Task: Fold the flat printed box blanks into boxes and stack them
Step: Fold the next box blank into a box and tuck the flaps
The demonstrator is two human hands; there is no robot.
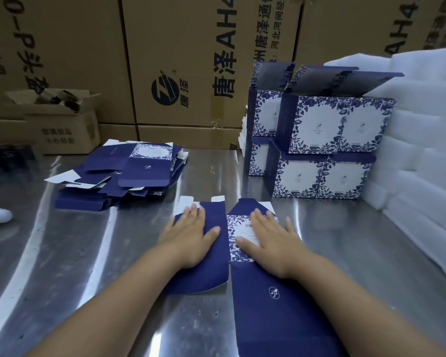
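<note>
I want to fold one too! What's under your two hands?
A flat blue box blank lies on the metal table. The left hand and right hand press flat on it. The print beneath the palms is hidden.

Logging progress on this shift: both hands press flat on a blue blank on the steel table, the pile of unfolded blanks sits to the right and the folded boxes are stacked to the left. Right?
Sides are swapped. In the head view the pile of unfolded blanks lies left and the folded boxes stand right. Left hand and right hand do press the blank on the steel table.
</note>
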